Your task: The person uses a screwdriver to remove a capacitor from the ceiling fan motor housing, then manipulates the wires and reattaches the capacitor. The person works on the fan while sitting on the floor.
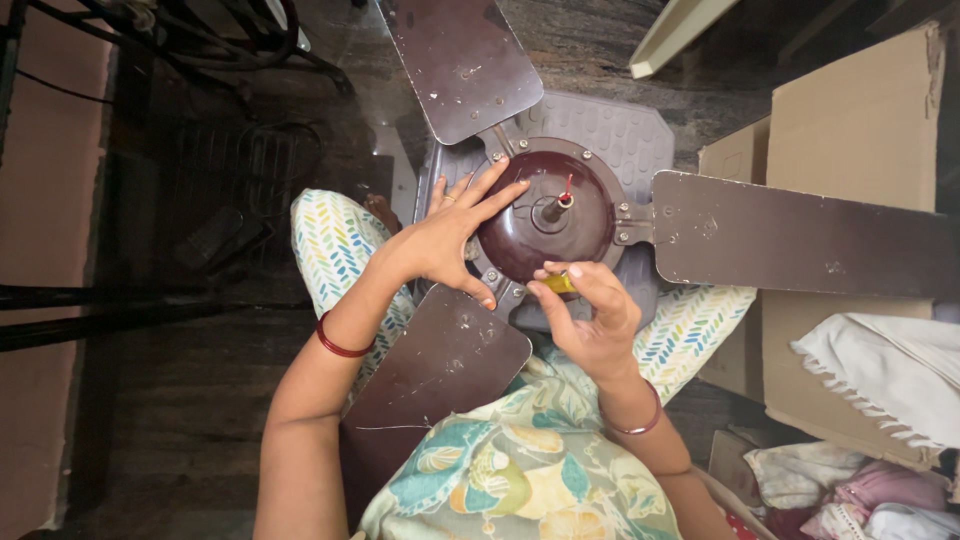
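Note:
A dark brown ceiling fan lies on a grey plastic stool (640, 130), its round motor hub (545, 215) facing up with a short shaft and red wire at the centre. Three blades spread out: one far (462, 60), one right (800, 235), one near (440, 365) over my lap. My left hand (445, 235) rests spread on the hub's left rim, fingers apart. My right hand (590, 315) pinches a small yellow-handled tool (560, 283) at the hub's near edge.
Cardboard boxes (860, 130) stand to the right, with a white fringed cloth (890, 365) and a pile of clothes (860, 495) at the lower right. Dark wire racks and metal bars (150, 300) lie on the left over a dark floor.

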